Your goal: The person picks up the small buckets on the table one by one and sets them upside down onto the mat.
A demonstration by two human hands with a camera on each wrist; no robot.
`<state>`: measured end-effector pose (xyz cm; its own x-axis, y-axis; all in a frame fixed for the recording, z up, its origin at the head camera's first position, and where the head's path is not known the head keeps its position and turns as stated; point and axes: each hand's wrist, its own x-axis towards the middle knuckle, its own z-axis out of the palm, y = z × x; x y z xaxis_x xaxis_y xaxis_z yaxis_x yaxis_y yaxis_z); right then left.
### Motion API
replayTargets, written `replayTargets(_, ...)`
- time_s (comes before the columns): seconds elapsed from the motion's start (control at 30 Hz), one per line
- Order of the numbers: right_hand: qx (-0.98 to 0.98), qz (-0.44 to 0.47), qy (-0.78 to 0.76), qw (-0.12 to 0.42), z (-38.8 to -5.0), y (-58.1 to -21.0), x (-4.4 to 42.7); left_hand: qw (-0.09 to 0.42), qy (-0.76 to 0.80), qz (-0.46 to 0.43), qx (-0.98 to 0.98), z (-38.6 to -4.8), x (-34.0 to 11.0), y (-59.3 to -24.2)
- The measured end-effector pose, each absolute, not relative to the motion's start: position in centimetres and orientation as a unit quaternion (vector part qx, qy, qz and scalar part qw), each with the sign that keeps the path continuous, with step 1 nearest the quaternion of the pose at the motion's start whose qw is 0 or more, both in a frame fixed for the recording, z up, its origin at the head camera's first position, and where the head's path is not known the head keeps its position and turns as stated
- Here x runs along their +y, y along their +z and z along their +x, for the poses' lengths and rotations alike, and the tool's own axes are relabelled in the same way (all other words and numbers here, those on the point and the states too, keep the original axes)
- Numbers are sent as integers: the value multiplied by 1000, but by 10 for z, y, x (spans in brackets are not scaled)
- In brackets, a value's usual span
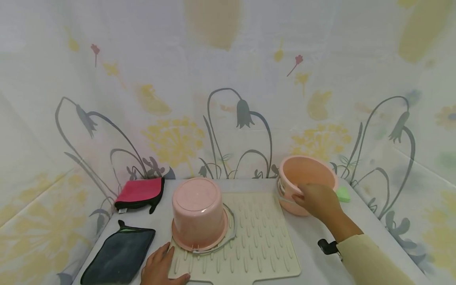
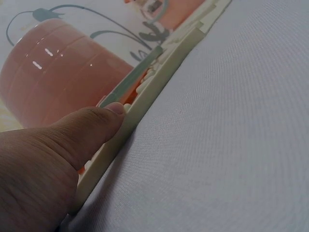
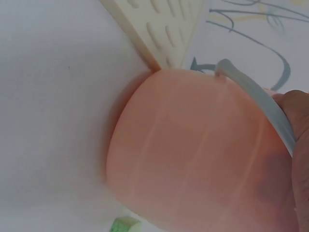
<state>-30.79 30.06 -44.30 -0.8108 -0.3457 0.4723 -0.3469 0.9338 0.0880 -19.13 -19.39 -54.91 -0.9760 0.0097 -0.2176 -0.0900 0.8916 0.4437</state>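
My right hand (image 1: 318,202) grips the near rim of an upright pink bucket (image 1: 291,190) at the back right of the table. The right wrist view shows the bucket's side (image 3: 188,145) and its grey handle (image 3: 256,94) close by the fingers. An upside-down pink bucket (image 1: 197,209) stands on the left part of a cream ridged drying board (image 1: 258,233), its grey handle lying on the ridges. Spread at the board's near left corner is my left hand (image 1: 160,266). In the left wrist view its thumb (image 2: 91,128) rests along the board's edge.
A dark fabric pot holder (image 1: 119,253) lies at the front left, with a pink one (image 1: 141,192) behind it. Right of the upright bucket is a green sponge-like block (image 1: 343,194). A patterned curtain (image 1: 228,59) rises behind the table.
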Motion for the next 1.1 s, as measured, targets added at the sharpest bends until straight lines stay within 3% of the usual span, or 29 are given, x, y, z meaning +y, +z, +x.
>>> replayTargets(0.13, -947, 179, 31, 267, -299, -445, 298, 113, 230, -23, 966, -192, -193, -549)
replayTargets(0.63, -959, 95, 130, 232, -260, -435, 278, 109, 235, -20, 966, -192, -195, -550)
replayTargets(1.1, -944, 80, 197, 254, -226, -440, 262, 119, 240, -26, 963, -195, -195, -550)
